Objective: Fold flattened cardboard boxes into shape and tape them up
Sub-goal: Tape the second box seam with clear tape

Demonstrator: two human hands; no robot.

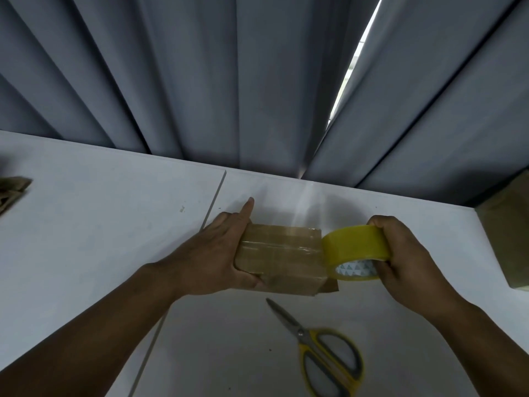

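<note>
In the head view, the left hand (217,253) grips the left end of a small brown cardboard box (280,262). Its thumb curls round the near edge and its index finger lies straight along the far corner, pointing away from the person. The box sits between the 2 hands on the white table (86,230), and glossy tape already covers its top. Whether its underside fully rests on the table cannot be told.

The right hand (409,256) is clamped on a roll of yellow packing tape (355,250), fingers over the top and thumb at the near side. The roll stands on edge, its rim touching the box's right end.

Nearer the person than both hands, between the forearms, lie yellow-handled scissors (323,351), blades together and pointing toward the box. A larger brown box (512,233) stands to the right of the right hand at the frame edge. Flat brown cardboard (11,193) lies well to the left of the left hand. Beyond the hands hangs a grey pleated curtain (200,81).
</note>
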